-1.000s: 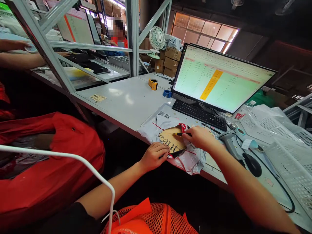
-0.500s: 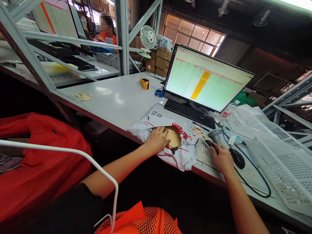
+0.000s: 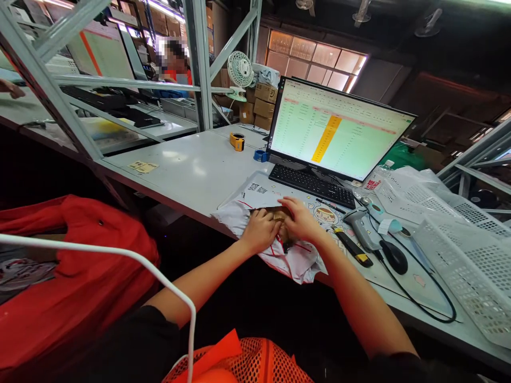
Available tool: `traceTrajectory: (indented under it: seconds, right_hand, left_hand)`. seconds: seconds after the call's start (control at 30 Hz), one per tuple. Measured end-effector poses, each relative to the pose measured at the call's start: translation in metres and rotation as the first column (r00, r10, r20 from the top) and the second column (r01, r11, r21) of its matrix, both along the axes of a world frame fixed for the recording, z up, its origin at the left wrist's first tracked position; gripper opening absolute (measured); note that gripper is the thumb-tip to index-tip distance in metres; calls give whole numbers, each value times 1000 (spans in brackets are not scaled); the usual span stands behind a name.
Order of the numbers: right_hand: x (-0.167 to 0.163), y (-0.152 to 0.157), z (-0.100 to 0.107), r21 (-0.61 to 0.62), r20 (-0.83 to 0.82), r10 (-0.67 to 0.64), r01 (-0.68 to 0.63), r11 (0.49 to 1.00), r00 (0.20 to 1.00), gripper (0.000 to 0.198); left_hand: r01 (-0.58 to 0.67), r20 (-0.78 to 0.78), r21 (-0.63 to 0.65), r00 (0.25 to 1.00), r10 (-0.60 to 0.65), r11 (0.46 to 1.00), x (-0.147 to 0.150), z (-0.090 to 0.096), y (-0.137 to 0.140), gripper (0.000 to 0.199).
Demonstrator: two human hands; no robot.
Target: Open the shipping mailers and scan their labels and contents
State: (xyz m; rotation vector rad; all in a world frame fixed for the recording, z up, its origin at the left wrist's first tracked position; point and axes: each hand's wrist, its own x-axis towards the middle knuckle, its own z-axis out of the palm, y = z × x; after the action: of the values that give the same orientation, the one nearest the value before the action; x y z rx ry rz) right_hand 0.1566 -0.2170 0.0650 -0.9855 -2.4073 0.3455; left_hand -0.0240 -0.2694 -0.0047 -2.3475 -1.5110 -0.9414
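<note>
A white plastic mailing bag (image 3: 297,263) with red print lies torn open at the desk's front edge, and something tan and flat shows through the hole. My left hand (image 3: 261,231) is closed on the left side of the tear, fingers curled over its rim. From the right, my right hand (image 3: 302,219) grips the other side of the opening; some of its fingertips are hidden in the bag. A black and yellow utility knife (image 3: 353,247) lies on the desk to the right of the bag, out of both hands.
Behind the bag are a keyboard (image 3: 311,183) and a monitor (image 3: 335,127). On the right lie a barcode scanner (image 3: 365,229), a mouse (image 3: 394,257) with its cable, and white perforated baskets (image 3: 467,271). Tape rolls (image 3: 237,141) sit farther back. A white cable (image 3: 159,270) crosses at left.
My right hand has let go of the utility knife, leaving it on the desk, and has moved left to the bag's opening. My left hand stays on the bag.
</note>
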Motion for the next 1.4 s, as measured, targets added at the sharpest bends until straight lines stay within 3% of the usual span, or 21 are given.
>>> traceTrajectory:
  seconds: [0.1,0.23,0.4,0.53,0.63,0.73,0.83,0.93,1.0,1.1,1.17,1.27,1.4]
  right_hand:
    - [-17,14,-16,-131,149,40,-20,991,988,72]
    - [-26,12,-29,-24,288,-94,106,994,953,74]
    - [-45,19,-23,111,417,-328,311,944,847,51]
    - [-37,52,-11,194,500,-396,346,918,770,47]
    - [-24,71,-6,215,524,-415,356,909,744,44]
    - [-21,76,-5,192,527,-383,332,923,759,41]
    - [-24,67,-6,166,506,-374,339,926,777,38]
    - [-29,52,-7,144,473,-404,384,912,783,34]
    - [-32,41,-8,130,456,-437,427,895,775,35]
    - [-37,29,-11,111,443,-483,489,865,755,34]
    - [-40,22,-14,103,437,-496,506,856,750,33]
    - [-42,14,-18,106,415,-491,496,862,766,33]
    - [-46,7,-20,113,418,-511,516,849,751,38]
  left_hand:
    - [165,55,153,983,-176,974,-11,-13,-6,44]
    - [295,79,247,943,-322,923,-19,-20,-8,47]
    - [376,20,137,924,-382,916,-11,-1,-22,51]
    - [516,-25,-9,856,-516,857,-4,17,-65,50]
    - [568,-1,-47,823,-568,822,-12,13,-95,50]
    - [466,72,-170,884,-461,868,-34,6,-102,53]
    - [178,79,-407,984,-159,896,-63,10,-91,53]
    - [-155,-2,-550,983,184,820,-89,20,-75,45]
    - [-231,-9,-568,961,275,790,-98,24,-67,43]
    - [-267,1,-550,947,320,791,-98,30,-66,36]
    - [-261,5,-495,953,302,829,-86,34,-72,31]
    - [-88,-15,-408,996,89,909,-55,40,-82,42]
    - [41,-73,-415,994,-78,909,6,35,-89,67]
